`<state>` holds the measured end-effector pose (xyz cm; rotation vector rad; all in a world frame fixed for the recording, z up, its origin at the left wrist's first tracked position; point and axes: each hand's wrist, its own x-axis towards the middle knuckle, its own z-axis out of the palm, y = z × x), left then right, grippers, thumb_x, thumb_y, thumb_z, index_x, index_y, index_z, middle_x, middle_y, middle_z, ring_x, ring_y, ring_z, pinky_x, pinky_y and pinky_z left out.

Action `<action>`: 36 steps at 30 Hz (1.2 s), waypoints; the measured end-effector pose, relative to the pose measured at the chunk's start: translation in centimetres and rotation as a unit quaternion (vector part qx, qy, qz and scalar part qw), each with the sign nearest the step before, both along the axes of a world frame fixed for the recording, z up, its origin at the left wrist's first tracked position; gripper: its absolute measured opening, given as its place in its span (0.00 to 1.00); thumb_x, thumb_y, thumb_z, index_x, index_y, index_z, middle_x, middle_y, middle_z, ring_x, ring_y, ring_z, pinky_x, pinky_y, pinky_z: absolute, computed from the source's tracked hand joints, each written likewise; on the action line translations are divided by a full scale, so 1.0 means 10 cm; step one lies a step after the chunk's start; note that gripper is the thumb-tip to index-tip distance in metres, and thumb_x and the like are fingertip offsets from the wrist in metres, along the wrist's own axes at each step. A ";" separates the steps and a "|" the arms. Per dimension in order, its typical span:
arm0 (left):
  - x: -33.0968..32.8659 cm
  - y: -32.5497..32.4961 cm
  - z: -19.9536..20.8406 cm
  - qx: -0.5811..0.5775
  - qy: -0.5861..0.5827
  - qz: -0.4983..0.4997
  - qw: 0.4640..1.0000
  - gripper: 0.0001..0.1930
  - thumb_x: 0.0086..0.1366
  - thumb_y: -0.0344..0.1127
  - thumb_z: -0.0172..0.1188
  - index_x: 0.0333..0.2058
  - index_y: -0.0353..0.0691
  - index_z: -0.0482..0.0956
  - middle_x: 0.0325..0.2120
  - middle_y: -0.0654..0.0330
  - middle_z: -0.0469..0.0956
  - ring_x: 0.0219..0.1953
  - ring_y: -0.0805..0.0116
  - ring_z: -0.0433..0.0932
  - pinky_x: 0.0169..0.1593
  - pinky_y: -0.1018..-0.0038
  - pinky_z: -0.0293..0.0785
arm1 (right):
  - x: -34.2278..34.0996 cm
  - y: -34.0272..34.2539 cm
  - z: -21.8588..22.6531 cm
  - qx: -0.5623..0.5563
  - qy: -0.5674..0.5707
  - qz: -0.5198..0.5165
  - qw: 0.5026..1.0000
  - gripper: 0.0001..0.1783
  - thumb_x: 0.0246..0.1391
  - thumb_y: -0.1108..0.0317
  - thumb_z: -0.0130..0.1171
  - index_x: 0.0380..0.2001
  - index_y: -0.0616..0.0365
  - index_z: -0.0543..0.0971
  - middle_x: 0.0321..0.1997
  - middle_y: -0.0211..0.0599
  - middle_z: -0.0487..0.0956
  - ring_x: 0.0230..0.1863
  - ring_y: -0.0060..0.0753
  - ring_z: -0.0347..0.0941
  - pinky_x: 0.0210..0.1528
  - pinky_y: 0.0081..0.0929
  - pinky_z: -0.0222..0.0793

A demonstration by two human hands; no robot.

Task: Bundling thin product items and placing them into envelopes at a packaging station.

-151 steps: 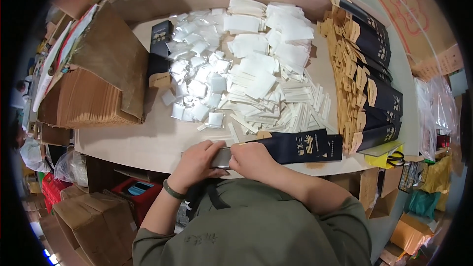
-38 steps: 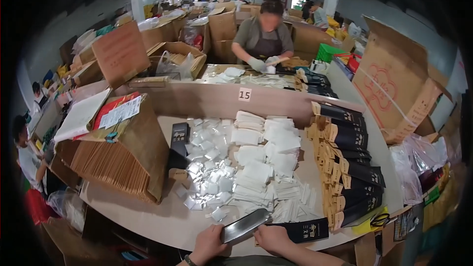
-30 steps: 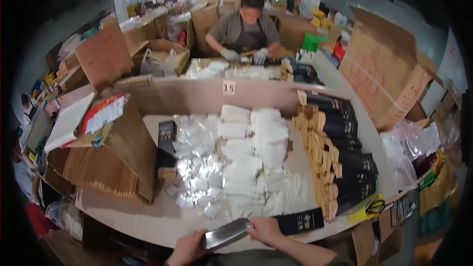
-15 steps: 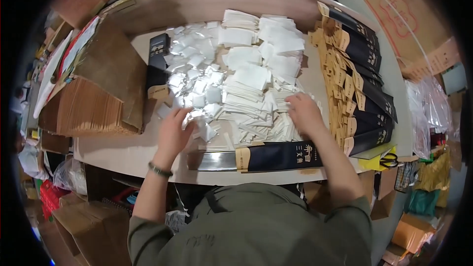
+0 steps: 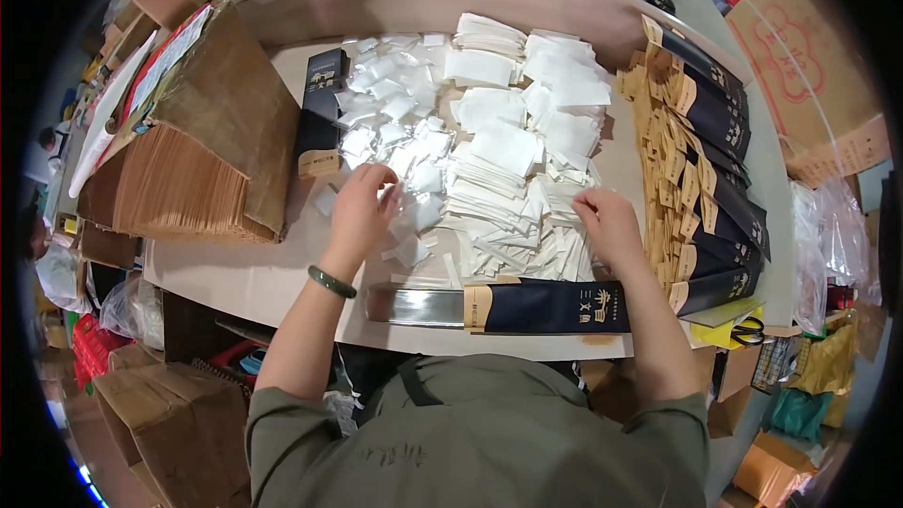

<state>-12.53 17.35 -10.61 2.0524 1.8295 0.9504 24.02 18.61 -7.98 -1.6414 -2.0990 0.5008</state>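
My left hand (image 5: 362, 212), with a dark green bangle on the wrist, is at the left side of a heap of small clear plastic packets (image 5: 395, 146). Its thumb and fingertips close round the edge of a small clear packet (image 5: 385, 193). My right hand (image 5: 613, 230) is at the right edge of a pile of flat white packets (image 5: 494, 179). Its fingertips are drawn together against the pile's edge, and what they pinch, if anything, is too small to make out. Between my forearms lies a dark blue printed sleeve (image 5: 546, 306) with a silver tray (image 5: 419, 305) sticking out of its left end.
An open carton (image 5: 230, 103) packed with brown card stands left. Beside it lies a dark box (image 5: 323, 103). Overlapping dark blue and tan sleeves (image 5: 701, 169) line the right side. Black scissors (image 5: 749, 330) lie at the right front corner. A raised board (image 5: 395, 0) closes the back.
My left hand has moved farther away, up along the clear packets, and its fingers have drawn together. My right hand stays by the white packets. The whole view has shifted slightly.
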 end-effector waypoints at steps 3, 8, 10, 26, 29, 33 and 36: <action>0.19 -0.16 0.03 -0.041 0.039 -0.019 0.998 0.12 0.57 0.36 0.67 0.37 0.38 0.78 0.31 0.53 0.77 0.35 0.50 0.78 0.39 0.62 0.74 | -0.41 0.30 0.11 0.005 0.070 0.020 0.997 0.09 0.54 0.66 0.60 0.32 0.61 0.81 0.31 0.49 0.80 0.34 0.52 0.77 0.38 0.40 0.71; 0.31 -0.23 -0.01 -0.127 0.112 -0.041 0.985 0.11 0.58 0.36 0.67 0.36 0.39 0.77 0.33 0.53 0.80 0.36 0.50 0.79 0.39 0.63 0.75 | -0.91 0.78 -0.29 0.085 -0.161 0.094 0.979 0.09 0.52 0.68 0.56 0.28 0.61 0.81 0.32 0.50 0.80 0.36 0.53 0.78 0.40 0.44 0.73; 0.26 -0.35 0.05 -0.076 -0.034 0.004 0.997 0.09 0.57 0.31 0.65 0.35 0.40 0.77 0.32 0.52 0.80 0.34 0.50 0.79 0.36 0.64 0.74 | -0.97 0.82 -0.41 0.055 -0.179 0.096 0.978 0.08 0.50 0.69 0.54 0.26 0.61 0.80 0.31 0.51 0.80 0.38 0.55 0.78 0.42 0.46 0.73; -0.80 -0.99 0.49 0.162 0.062 0.078 0.982 0.16 0.51 0.29 0.71 0.41 0.40 0.81 0.38 0.54 0.80 0.41 0.56 0.79 0.45 0.64 0.75 | -1.55 -0.76 0.17 -0.075 -0.007 0.267 0.961 0.07 0.51 0.66 0.59 0.24 0.56 0.76 0.29 0.45 0.76 0.35 0.52 0.75 0.38 0.45 0.72; -1.58 -0.60 1.00 0.133 0.151 0.242 0.949 0.14 0.60 0.38 0.65 0.42 0.38 0.81 0.37 0.53 0.81 0.38 0.55 0.81 0.41 0.62 0.77 | -1.58 -1.03 -0.13 -0.054 -0.055 0.328 0.941 0.07 0.49 0.69 0.58 0.23 0.61 0.75 0.31 0.45 0.76 0.37 0.51 0.75 0.38 0.44 0.72; -2.19 -0.49 0.94 -0.121 0.153 0.239 0.951 0.14 0.62 0.40 0.62 0.41 0.37 0.81 0.32 0.49 0.83 0.38 0.48 0.81 0.42 0.59 0.76 | -1.52 -1.05 -0.04 -0.080 -0.014 0.351 0.933 0.06 0.52 0.70 0.59 0.27 0.61 0.75 0.30 0.44 0.75 0.38 0.50 0.74 0.37 0.43 0.72; -2.23 -0.38 0.82 -0.070 0.217 0.183 0.956 0.12 0.61 0.35 0.61 0.41 0.34 0.82 0.29 0.46 0.82 0.34 0.46 0.82 0.39 0.60 0.77 | -1.55 -1.03 -0.16 -0.120 0.022 0.311 0.942 0.05 0.54 0.69 0.59 0.30 0.59 0.77 0.30 0.43 0.74 0.37 0.50 0.73 0.38 0.42 0.72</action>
